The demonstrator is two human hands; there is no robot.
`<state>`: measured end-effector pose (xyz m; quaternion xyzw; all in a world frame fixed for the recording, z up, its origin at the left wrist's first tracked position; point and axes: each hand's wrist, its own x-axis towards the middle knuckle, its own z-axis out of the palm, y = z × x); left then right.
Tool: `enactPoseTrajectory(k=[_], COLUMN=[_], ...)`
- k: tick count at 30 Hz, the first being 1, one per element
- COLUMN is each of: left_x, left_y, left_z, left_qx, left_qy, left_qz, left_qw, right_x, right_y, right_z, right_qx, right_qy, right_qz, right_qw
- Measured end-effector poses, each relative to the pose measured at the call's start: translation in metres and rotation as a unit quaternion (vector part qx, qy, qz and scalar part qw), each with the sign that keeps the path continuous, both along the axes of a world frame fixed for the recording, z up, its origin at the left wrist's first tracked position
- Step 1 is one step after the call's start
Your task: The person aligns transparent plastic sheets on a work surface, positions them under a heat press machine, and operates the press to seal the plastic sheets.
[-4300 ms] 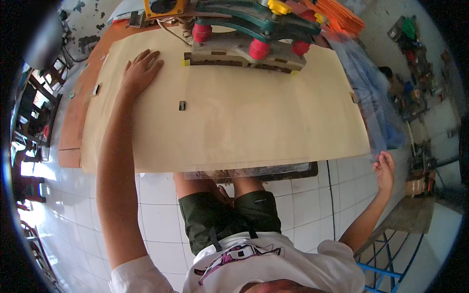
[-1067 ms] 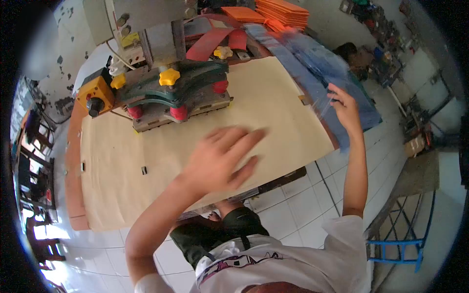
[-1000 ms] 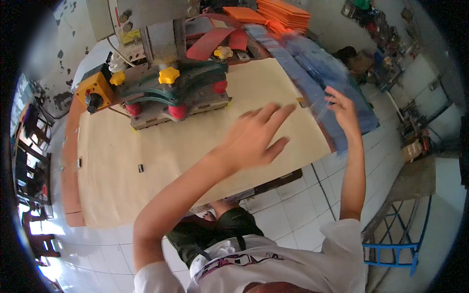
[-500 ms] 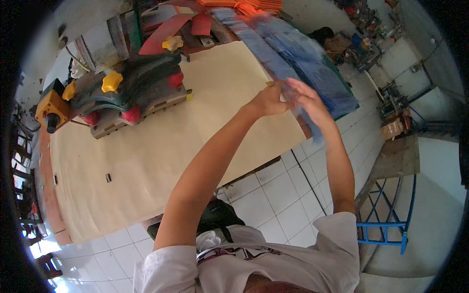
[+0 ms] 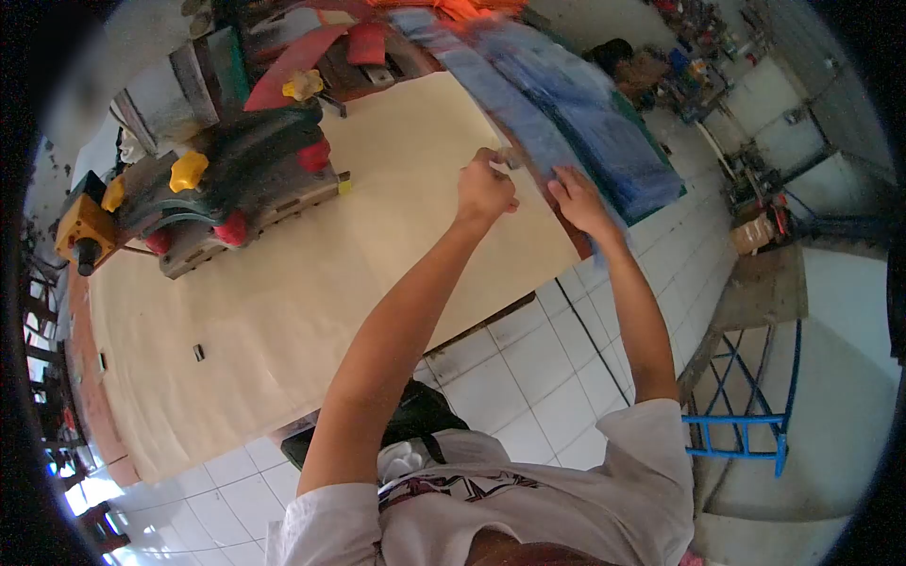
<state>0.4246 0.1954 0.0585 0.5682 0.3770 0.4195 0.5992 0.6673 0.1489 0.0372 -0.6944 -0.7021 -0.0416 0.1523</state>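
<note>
Left hand (image 5: 486,191) curled by the beige sheet's (image 5: 377,226) right edge, near a small fitting (image 5: 510,158); pinching or not, can't tell. Right hand (image 5: 580,203) half-spread at blue film (image 5: 576,113), grip unclear, presumably steadying it. Sheet flat on table (image 5: 92,406), long axis lower left to upper right; film slants upper left to lower right.

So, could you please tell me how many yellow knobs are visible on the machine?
3: the middle knob on top, the left knob beside the orange control box, and the right knob farther back. The machine may hide others.
</note>
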Motion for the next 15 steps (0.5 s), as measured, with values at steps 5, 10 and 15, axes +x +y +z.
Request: enactPoseTrajectory(k=[5,10,15], left_x=[-0.019,-0.048,-0.086], left_y=[0.004,0.009,0.008], left_z=[0.006,0.022,0.035], left_qx=[0.013,0.027,0.106], left_qy=[-0.096,-0.221,-0.252], left_qz=[0.061,0.146,0.161], left_qw=[0.993,0.964,0.948], right_x=[0.015,0.027,0.003], right_y=[0.005,0.007,0.008], right_z=[-0.03,-0.037,-0.002], right_qx=[0.102,0.104,0.029], right_qy=[-0.049,-0.113,-0.028], right_qz=[-0.016,-0.059,-0.156], right_qw=[0.994,0.986,0.987])
